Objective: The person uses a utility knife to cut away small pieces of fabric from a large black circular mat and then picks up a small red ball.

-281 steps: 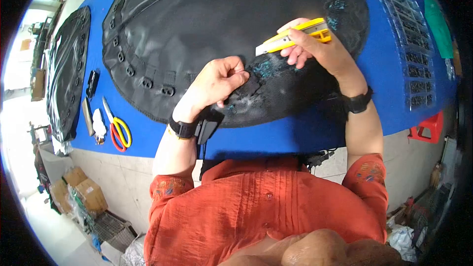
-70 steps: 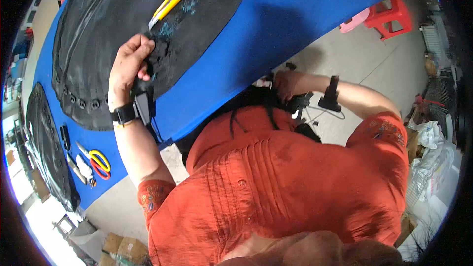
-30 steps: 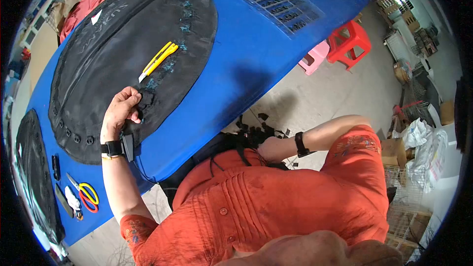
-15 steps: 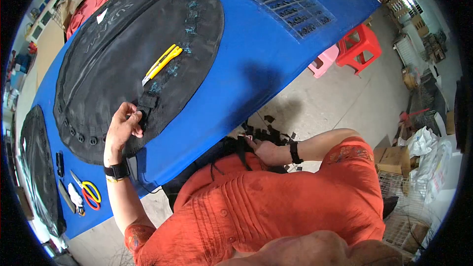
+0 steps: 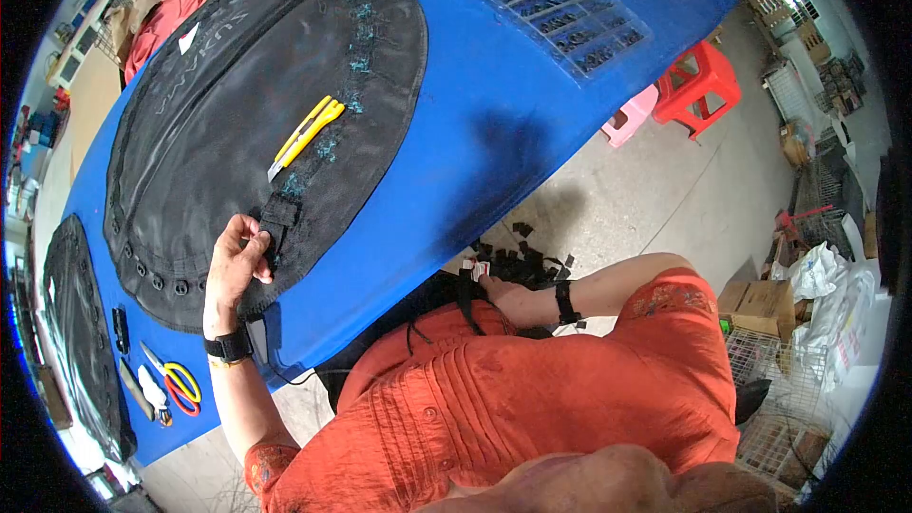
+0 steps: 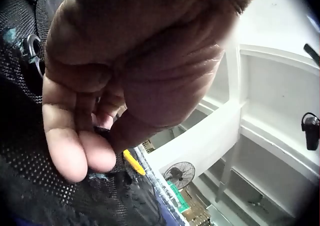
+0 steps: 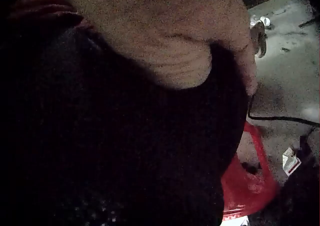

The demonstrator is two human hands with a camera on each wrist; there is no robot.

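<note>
A large oval black fabric cover [image 5: 237, 123] with teal thread tufts lies on the blue table. At its near side my left hand [image 5: 236, 255] pinches a small black webbing tab [image 5: 281, 212] between thumb and fingers. In the left wrist view, two fingertips [image 6: 67, 158] rest over the mesh edge. Just beyond the tab, a yellow utility knife [image 5: 306, 133] lies on the cover, its blade toward me. My right hand [image 5: 506, 301] is down by the lap, below the table edge, beside a dark strap [image 5: 465, 299]; I cannot tell whether it holds anything.
Scissors [image 5: 176, 385] and small tools lie at the table's left, beside a second black cover [image 5: 81, 342]. A clear compartment box [image 5: 570, 14] with small black parts sits at the far right. Black scraps [image 5: 522, 261] lie near my lap. A red stool [image 5: 698, 90] stands beyond.
Earlier, my right hand held the utility knife over the cover; since then the knife lies there and that hand is at my lap. My left hand keeps its pinch, and the tab shows more clearly.
</note>
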